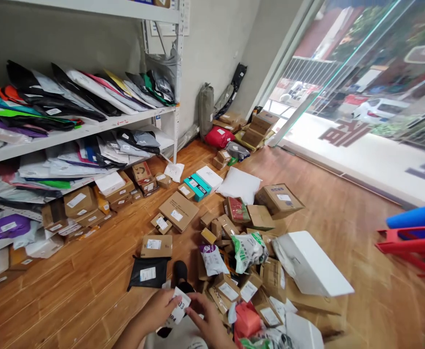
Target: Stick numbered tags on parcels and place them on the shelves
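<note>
White in colour, the label (pixel 179 305) is held low in the middle of the view, above the near edge of the floor (pixel 89 286). The left hand (pixel 158 310) is closed on its left edge in a pinch, and the right hand (pixel 208 324) is closed on its right edge with the fingertips. The label is lifted clear of a pale parcel (pixel 185 337) directly beneath it and is not yet pressed onto any surface. Progress is judged to be partial. Soft mailers are stacked in rows on the shelf (pixel 99 127) along the left wall, while a loose heap of cartons (pixel 241 271) and bags is spread over the middle of the floor, just beyond the hands, and appears unsorted. A black mailer (pixel 147 273) lies flat just left of the heap, and a white foam box (pixel 312 264) rests tilted at its right side. The print on the label is too small to be read in full. The pale parcel is cut off by the lower edge of the view, so its shape cannot be determined. A dark object (pixel 179 272) just beyond the label may be a shoe, but this cannot be confirmed.
</note>
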### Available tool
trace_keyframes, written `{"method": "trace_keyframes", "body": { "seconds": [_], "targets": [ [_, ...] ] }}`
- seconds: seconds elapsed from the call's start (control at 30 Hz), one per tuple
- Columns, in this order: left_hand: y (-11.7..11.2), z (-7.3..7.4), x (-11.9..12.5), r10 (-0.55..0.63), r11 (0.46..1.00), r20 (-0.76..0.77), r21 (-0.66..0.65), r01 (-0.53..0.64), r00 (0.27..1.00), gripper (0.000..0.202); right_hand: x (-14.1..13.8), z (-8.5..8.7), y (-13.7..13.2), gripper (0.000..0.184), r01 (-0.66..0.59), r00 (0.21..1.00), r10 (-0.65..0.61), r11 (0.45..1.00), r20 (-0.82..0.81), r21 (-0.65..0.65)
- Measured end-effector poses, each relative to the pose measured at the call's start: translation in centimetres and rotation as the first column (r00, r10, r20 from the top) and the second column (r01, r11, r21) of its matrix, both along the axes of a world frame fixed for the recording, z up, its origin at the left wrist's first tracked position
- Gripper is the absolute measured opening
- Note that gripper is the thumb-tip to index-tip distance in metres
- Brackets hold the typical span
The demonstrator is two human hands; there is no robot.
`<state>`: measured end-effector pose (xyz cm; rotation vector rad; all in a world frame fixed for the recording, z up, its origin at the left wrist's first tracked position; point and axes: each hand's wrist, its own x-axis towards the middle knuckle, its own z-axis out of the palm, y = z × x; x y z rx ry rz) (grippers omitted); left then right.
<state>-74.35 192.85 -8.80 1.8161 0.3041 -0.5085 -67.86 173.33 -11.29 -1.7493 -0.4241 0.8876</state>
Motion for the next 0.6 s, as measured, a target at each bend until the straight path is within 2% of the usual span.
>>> {"method": "trace_keyframes", "body": {
  "seconds": [0.13,0.2,0.3,0.37,0.53,0.6],
  "targets": [
    [-0.6,-0.8,4.4,0.008,1.000,0.095,-0.027,-0.005,0.995,0.041,3.8,-0.3,0.3,0.048,0.129,0.992,-0.129,0.991,0.003,0.034],
    [-0.7,-1.8,7.1,0.090,0.994,0.114,-0.078,-0.082,0.989,0.040,6.6,-0.8,0.6,0.049,0.195,0.981,-0.193,0.978,-0.036,0.073],
    [-0.7,-3.2,11.5,0.218,0.968,0.111,-0.149,-0.200,0.970,0.052,11.3,-1.6,1.2,0.050,0.229,0.971,-0.214,0.962,-0.111,0.150],
    [-0.6,-3.8,14.2,0.249,0.963,0.116,-0.137,-0.233,0.961,0.056,14.6,-1.6,1.8,0.050,0.235,0.968,-0.212,0.952,-0.133,0.197],
    [0.6,-3.1,20.5,0.350,0.935,0.180,-0.015,-0.353,0.919,0.054,22.7,0.0,4.5,0.043,0.178,0.984,-0.179,0.976,-0.007,0.126],
    [1.6,-2.8,23.1,0.402,0.908,0.204,0.034,-0.417,0.893,0.055,25.8,0.4,6.1,0.043,0.167,0.986,-0.166,0.976,-0.018,0.137]
  ]
}}
